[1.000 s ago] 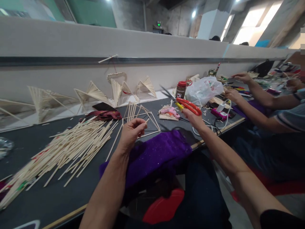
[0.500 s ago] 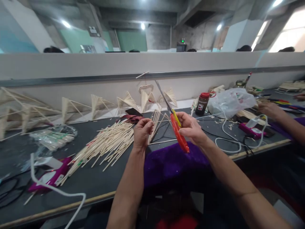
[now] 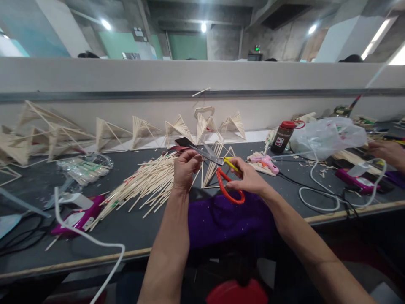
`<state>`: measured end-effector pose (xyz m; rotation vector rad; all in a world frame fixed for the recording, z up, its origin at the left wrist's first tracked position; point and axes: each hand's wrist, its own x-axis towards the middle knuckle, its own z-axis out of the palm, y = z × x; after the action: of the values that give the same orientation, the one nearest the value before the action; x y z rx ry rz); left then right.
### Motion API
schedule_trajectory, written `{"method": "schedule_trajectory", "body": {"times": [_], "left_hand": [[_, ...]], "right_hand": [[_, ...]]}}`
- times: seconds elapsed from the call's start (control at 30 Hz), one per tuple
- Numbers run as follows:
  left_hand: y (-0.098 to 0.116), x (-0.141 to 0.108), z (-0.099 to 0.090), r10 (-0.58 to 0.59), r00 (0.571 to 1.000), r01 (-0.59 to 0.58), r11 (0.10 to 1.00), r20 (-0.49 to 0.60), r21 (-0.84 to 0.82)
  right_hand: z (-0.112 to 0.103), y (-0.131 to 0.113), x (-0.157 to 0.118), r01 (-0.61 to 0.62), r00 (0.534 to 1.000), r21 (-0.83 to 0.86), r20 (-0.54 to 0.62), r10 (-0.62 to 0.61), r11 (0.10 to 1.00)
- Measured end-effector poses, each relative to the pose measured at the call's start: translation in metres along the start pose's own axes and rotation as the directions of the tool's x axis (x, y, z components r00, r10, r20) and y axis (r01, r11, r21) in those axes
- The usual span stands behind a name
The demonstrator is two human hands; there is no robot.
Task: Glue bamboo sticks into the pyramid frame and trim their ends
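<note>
My right hand point(image 3: 248, 175) grips a pair of scissors point(image 3: 233, 197) with one red and one yellow handle, its blades spread and pointing left. My left hand point(image 3: 186, 169) is closed in a pinch close to the blades; whatever is between its fingertips is too small to make out. Behind the scissors, a small frame of thin wooden sticks point(image 3: 212, 171) lies on the dark table. A large heap of loose sticks point(image 3: 147, 179) spreads just left of my left hand. Below both hands, a purple cloth point(image 3: 226, 223) hangs over the table edge.
Twisted stick models point(image 3: 142, 131) line the back wall. Right of my hands lie a pink glue gun point(image 3: 267, 162), a dark bottle with red lid point(image 3: 282, 139) and a plastic bag point(image 3: 329, 137). Magenta devices point(image 3: 79, 215) trail white cables. Another person's hand point(image 3: 387, 151) shows far right.
The scissor blades have spread apart and swung down leftward, close to my left fingertips. The view has turned slightly left, and the pink glue gun now shows past my right hand.
</note>
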<state>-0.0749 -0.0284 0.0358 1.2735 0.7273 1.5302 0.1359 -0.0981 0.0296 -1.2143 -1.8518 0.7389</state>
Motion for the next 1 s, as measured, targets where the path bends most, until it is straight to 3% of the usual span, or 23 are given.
{"method": "schedule_trajectory", "body": {"times": [0.23,0.63,0.8,1.0], "left_hand": [[-0.003,0.000,0.003,-0.049,0.999,0.049,0.999,0.012,-0.001],[-0.003,-0.002,0.004,-0.081,0.993,0.077,0.996,0.082,0.053],[-0.004,-0.002,0.005,-0.069,0.993,0.060,0.994,0.096,0.093],[-0.001,-0.007,0.013,-0.081,0.988,0.059,0.984,0.128,0.165]], "right_hand": [[-0.004,0.001,0.000,0.006,0.998,-0.111,0.060,0.001,0.994],[-0.006,0.002,0.001,-0.001,0.997,-0.104,0.078,0.009,0.995],[-0.004,-0.002,-0.001,0.032,0.999,-0.339,-0.002,-0.035,0.940],[0.001,0.000,0.000,-0.020,0.998,-0.521,-0.067,-0.017,0.853]]}}
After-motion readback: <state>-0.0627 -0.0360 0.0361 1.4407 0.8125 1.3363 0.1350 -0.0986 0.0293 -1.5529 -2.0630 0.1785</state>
